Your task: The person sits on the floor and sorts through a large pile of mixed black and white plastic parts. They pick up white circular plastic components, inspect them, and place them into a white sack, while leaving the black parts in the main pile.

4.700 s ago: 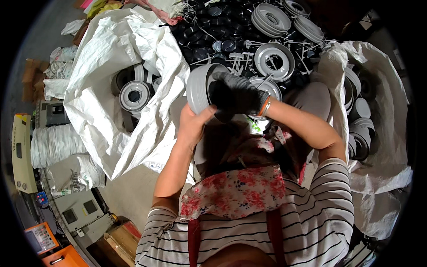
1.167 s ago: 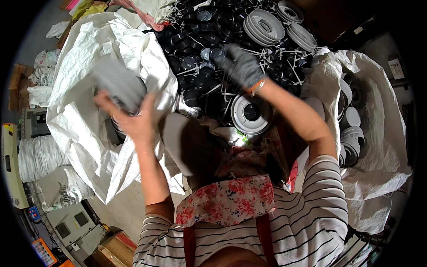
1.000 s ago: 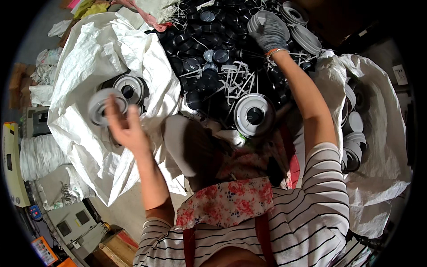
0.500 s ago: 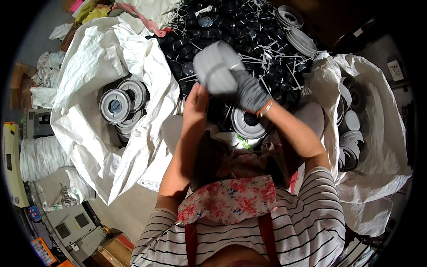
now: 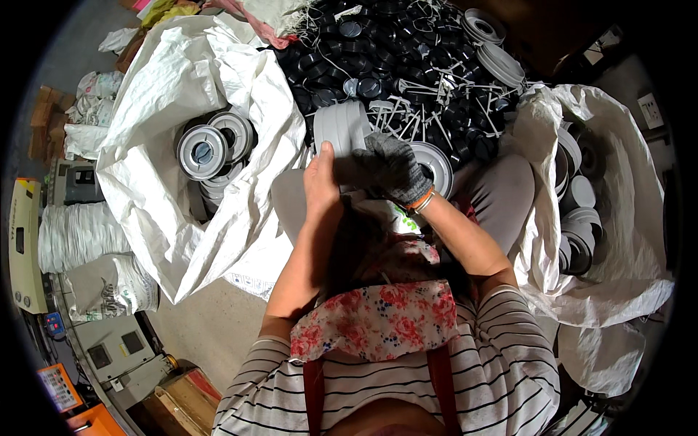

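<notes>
- My left hand (image 5: pixel 321 180) is bare; its fingers are wrapped around the near side of a grey plastic spool (image 5: pixel 342 129), thumb up along its flange, so it is clenched on that spool.
- My right hand (image 5: pixel 389 168) wears a dark grey knit glove with an orange cuff; its fingers are curled over the right side of the same spool, grasping it too; the two hands sit just beside each other on it.
- The spool is held up off the heap, in front of my chest, between the two white sacks; it is tilted, one round face turned to my left.
- Just beyond the spool lies a heap of black round caps (image 5: pixel 378 58) mixed with white plastic sprues (image 5: pixel 429 109); a second grey spool (image 5: pixel 432 167) lies flat beside my gloved hand, partly hidden by it.
- The big white woven sack on my left (image 5: pixel 167 109) stands open; grey spools (image 5: pixel 211 149) are stacked inside it, hollow hubs facing up.
- The white sack on my right (image 5: pixel 618 218) holds more grey spools (image 5: pixel 578 218), seen on edge along its inner wall.
- Stacked grey discs (image 5: pixel 494 51) lie at the far rim of the heap; what sort they are I cannot tell.
</notes>
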`<action>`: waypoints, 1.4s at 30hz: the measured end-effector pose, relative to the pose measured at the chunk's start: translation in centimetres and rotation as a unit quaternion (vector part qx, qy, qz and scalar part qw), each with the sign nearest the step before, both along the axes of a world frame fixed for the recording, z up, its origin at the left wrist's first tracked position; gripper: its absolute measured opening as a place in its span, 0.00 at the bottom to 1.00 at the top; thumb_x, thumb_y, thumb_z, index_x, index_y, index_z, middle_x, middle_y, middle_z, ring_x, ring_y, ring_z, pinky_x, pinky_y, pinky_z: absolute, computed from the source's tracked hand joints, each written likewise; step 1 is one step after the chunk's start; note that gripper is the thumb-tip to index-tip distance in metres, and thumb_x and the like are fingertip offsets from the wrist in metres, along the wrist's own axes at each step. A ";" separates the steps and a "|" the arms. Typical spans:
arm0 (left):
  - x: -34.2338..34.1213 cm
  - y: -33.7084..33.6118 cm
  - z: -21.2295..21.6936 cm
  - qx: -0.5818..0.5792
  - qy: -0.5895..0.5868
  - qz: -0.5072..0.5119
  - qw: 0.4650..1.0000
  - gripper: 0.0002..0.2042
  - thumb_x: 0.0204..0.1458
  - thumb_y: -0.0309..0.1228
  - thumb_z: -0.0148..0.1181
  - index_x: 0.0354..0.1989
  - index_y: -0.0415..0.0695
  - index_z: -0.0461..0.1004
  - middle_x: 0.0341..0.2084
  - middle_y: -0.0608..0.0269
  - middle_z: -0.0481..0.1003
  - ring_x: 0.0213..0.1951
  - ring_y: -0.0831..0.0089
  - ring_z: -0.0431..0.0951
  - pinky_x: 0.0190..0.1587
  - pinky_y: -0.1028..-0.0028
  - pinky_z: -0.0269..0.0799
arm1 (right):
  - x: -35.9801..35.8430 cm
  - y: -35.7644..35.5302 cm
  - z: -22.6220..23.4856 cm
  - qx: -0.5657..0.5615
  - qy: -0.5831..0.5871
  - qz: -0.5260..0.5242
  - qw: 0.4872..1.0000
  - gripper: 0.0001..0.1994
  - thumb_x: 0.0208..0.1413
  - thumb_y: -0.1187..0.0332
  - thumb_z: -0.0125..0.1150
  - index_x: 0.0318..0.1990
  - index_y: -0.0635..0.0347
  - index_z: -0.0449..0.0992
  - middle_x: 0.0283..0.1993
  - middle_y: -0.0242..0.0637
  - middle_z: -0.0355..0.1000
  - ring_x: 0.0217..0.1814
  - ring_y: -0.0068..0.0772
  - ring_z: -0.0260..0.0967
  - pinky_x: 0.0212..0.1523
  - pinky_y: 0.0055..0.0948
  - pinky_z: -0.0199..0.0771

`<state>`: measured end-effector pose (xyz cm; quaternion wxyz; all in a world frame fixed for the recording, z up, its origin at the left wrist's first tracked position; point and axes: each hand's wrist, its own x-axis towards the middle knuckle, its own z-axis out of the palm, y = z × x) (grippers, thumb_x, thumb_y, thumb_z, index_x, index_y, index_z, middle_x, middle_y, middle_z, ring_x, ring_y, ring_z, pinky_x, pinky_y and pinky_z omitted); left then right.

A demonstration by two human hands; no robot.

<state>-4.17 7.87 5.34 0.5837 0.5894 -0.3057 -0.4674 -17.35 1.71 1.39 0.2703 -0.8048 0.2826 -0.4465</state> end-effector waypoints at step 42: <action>-1.2 2.7 -3.9 0.018 -0.087 -0.050 0.995 0.24 0.60 0.45 0.45 0.47 0.31 0.69 0.39 0.58 0.74 0.41 0.71 0.71 0.48 0.73 0.64 | -2.0 3.0 -1.3 0.323 -0.070 0.004 0.944 0.10 0.59 0.65 0.52 0.42 0.61 0.74 0.33 0.31 0.73 0.34 0.24 0.69 0.36 0.25 0.70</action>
